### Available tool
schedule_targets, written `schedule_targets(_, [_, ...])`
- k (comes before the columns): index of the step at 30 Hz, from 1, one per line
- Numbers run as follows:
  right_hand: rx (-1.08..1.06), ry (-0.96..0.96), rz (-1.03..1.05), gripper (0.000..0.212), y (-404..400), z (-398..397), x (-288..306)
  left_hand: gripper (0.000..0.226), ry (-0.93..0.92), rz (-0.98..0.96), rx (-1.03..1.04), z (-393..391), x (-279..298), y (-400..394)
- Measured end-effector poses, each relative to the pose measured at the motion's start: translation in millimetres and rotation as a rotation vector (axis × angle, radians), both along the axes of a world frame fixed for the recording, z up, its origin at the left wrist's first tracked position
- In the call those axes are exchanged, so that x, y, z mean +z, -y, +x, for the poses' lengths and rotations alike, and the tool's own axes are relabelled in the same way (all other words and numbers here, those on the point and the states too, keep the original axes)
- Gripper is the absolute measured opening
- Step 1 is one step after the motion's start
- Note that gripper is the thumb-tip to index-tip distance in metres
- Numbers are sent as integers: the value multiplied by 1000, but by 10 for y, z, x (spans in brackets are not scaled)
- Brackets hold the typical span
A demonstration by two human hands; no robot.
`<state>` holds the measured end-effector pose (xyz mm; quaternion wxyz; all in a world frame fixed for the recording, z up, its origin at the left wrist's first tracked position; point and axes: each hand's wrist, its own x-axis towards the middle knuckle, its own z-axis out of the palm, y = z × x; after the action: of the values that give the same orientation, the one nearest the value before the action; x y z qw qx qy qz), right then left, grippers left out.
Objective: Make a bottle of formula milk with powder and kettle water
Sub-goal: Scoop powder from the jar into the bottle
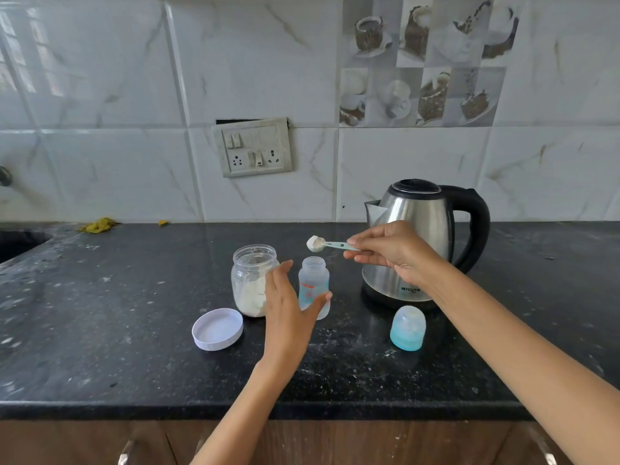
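One heaped scoop of white powder is riding in the small pale-green plastic spoon point(330, 244), which the right hand point(392, 251) is pinching by its handle just above the small clear plastic baby bottle point(313, 287) standing mid-bench, well back from the front edge. The left hand point(289, 310), fingers straight and holding nothing, is reaching beside the bottle. Doing this well is likely meaning steadying the bottle, centring the bowl over the narrow neck and tipping slowly.

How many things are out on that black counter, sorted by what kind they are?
Containers: 2, the powder jar and the baby bottle
Lids and caps: 2, the white jar lid and the blue bottle cap
Kettles: 1, the steel kettle
Scoops: 1, the scoop with powder, held in the right hand
Total: 6
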<state>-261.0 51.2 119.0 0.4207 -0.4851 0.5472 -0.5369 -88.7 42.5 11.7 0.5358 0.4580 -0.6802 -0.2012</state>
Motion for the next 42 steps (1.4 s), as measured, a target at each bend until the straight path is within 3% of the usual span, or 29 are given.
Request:
schedule_targets(2, [-7, -6, 13, 10, 5, 5, -34, 80, 10, 104, -26, -33, -14, 73])
schedule_targets(6, [-18, -21, 22, 8, 19, 12, -72, 66, -27, 203, -49, -92, 18, 222])
schedule_targets(19, [6, -76, 68, 15, -29, -2, -147, 59, 9, 141, -35, 117, -19, 289])
schedule_targets(32, [7, -346, -8, 9, -93, 28, -37, 53, 71, 41, -92, 178, 246, 236])
schedule_targets(37, [22, -400, -59, 6, -120, 21, 14, 49, 98, 69, -129, 222, 304, 224])
schedule_targets(42, [35, -423, -155, 12, -157, -1, 19, 44, 11, 135, -171, 244, 320, 214])
